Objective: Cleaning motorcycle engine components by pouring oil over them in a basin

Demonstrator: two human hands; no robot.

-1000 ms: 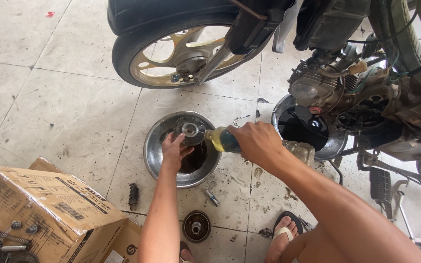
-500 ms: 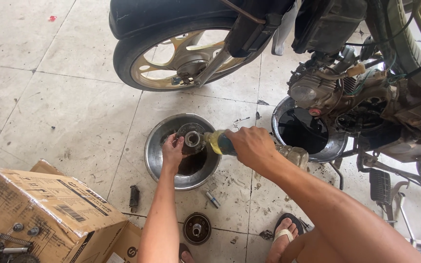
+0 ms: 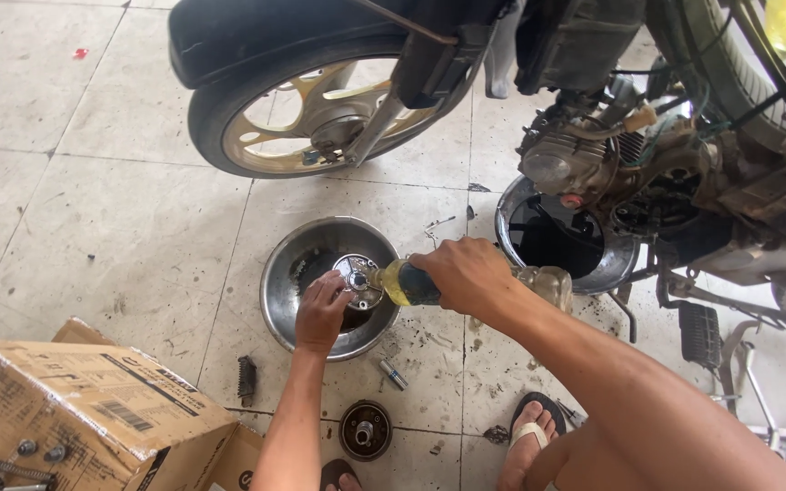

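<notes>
Rinsing of a round metal engine part over a steel basin, seen from above.

At near left stood a cardboard box (image 3: 75, 409) with loose bolts on its flap; right of it a small dark ribbed part (image 3: 246, 380) lay on the tiled floor (image 3: 93, 227). The left hand (image 3: 322, 314) had its fingers closed around the rim of the round metal part (image 3: 357, 280), held over the steel basin (image 3: 284, 300) at centre. The right hand (image 3: 466, 277) gripped a tipped plastic bottle (image 3: 408, 284) of yellowish fluid, its mouth touching the part. Judged from this, the step went best with the part kept well inside the basin's rim and the bottle tilted gently, so runoff stayed contained. A second pan (image 3: 625, 268) of dark liquid sat farther right beneath the motorcycle engine (image 3: 575, 164).
</notes>
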